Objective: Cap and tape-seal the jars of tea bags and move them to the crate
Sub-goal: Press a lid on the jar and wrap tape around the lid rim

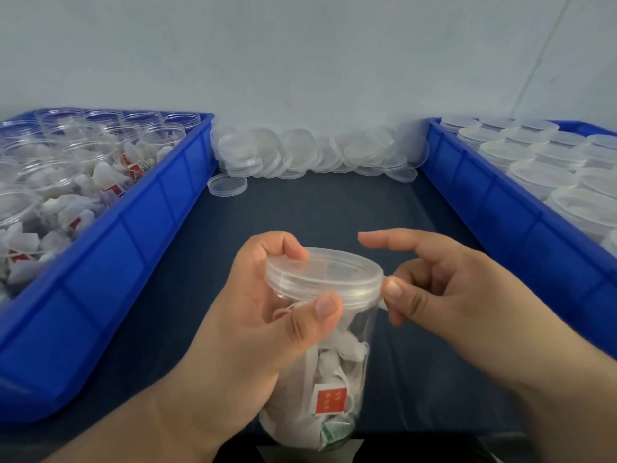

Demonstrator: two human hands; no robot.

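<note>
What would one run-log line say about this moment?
left hand: grips jar | lid: on jar | right hand: thumb at lid rim, grip unclear

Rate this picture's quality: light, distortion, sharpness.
Head view: soft, even light, hardly any shadows; the wide-angle lens bows the left blue plastic crate; the clear plastic jar of tea bags is sharp; the far heap of clear round lids looks hazy.

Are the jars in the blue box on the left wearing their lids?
No, the jars in the left crate stand open on top, and loose lids lie piled by the wall.
</note>
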